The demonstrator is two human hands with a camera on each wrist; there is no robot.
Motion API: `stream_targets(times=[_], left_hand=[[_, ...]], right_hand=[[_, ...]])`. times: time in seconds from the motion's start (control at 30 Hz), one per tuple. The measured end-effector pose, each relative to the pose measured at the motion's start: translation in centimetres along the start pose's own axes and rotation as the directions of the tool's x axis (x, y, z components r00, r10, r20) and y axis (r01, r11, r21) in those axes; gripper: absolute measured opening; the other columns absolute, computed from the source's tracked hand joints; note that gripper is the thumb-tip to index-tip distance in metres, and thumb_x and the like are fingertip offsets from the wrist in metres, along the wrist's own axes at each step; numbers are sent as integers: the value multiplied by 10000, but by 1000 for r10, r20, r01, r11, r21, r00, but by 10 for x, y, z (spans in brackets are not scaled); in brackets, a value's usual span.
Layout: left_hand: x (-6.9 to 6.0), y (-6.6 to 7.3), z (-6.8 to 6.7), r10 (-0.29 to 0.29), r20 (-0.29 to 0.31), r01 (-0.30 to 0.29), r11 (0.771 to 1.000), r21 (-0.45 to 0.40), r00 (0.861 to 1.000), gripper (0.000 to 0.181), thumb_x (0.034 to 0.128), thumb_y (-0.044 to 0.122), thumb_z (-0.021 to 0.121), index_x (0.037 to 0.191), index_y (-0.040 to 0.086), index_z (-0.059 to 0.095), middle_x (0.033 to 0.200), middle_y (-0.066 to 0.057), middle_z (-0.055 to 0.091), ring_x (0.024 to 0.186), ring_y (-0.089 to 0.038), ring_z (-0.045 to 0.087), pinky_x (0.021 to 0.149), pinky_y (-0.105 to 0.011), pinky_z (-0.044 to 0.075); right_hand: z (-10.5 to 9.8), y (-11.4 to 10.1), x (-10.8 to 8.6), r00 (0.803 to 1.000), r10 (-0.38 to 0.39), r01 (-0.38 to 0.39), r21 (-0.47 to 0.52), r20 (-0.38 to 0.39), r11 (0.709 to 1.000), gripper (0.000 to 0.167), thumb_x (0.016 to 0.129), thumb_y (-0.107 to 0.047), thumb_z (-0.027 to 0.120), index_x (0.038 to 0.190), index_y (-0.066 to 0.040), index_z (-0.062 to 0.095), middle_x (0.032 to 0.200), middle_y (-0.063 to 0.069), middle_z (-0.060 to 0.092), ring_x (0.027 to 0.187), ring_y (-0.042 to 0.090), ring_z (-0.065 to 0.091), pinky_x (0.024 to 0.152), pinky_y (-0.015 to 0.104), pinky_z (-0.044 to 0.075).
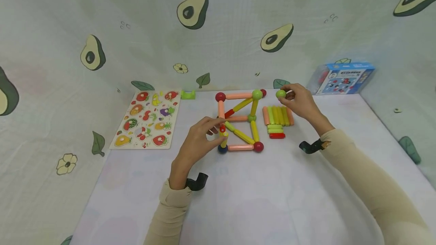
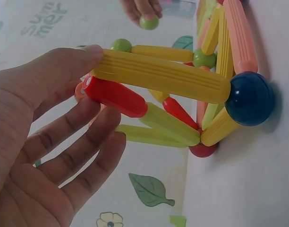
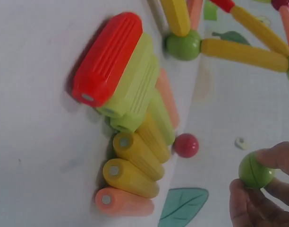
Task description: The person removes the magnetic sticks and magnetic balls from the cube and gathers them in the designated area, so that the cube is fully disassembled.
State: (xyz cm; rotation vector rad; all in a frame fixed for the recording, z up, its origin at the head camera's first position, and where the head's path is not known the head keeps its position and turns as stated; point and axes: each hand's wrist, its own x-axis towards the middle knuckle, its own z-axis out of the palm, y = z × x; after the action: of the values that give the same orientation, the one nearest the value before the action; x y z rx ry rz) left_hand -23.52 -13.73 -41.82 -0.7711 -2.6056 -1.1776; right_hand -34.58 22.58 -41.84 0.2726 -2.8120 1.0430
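Observation:
A frame of magnetic rods and balls stands on the table, with a dark blue ball (image 2: 250,98) at its near left corner. From that ball a yellow rod (image 2: 163,75) rises upright, and my left hand (image 1: 201,139) pinches its upper end between thumb and fingers. Beside this end is the tip of a red rod (image 2: 117,97), joined to a light green rod (image 2: 170,124). My right hand (image 1: 299,99) holds a green ball (image 3: 256,171) in its fingertips, above the table and right of the frame. Part of the frame is hidden behind my left fingers.
Loose rods (image 1: 279,115) in pink, green and yellow lie right of the frame, with a red rod (image 1: 277,135) nearest me. A loose red ball (image 3: 186,145) sits behind them. A fruit puzzle board (image 1: 167,124) lies left; a blue box (image 1: 345,80) stands back right.

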Motion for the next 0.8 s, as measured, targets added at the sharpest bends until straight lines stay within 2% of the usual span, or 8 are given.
stream_targets(times=[0.2,0.5,0.67,0.8], left_hand=[[1,-1,-2,6,6,-6,1000,6,1000,538,834,157,837,1333,156,636,1122,6,619,936,-165,643,833,-306,560],[1,1,-1,-25,22,25,999,24,999,542,842,179,832,1345,180,630,1132,33,612,935,-110,621,836,-289,551],[0,2,-2,-44,25,44,999,3,999,533,846,183,829,1341,179,634,1137,38,611,942,-128,618,840,-370,568],[1,1,-2,-33,27,32,999,8,999,544,842,178,832,1347,172,632,1142,37,609,941,-141,625,838,-338,563]], right_hand=[[7,14,30,996,45,-44,-13,73,999,379,956,-116,671,1287,40,573,1251,232,521,1103,401,583,927,536,517],[18,31,66,994,58,-49,-92,94,995,360,941,-81,674,1264,65,611,1172,252,527,1041,409,534,917,536,494],[26,38,80,989,77,-63,-113,125,992,343,939,-87,674,1243,63,618,1183,253,545,1057,405,519,952,543,469],[30,44,86,985,90,-72,-126,148,989,357,944,-84,665,1257,77,607,1201,264,551,1079,407,506,970,555,453]])
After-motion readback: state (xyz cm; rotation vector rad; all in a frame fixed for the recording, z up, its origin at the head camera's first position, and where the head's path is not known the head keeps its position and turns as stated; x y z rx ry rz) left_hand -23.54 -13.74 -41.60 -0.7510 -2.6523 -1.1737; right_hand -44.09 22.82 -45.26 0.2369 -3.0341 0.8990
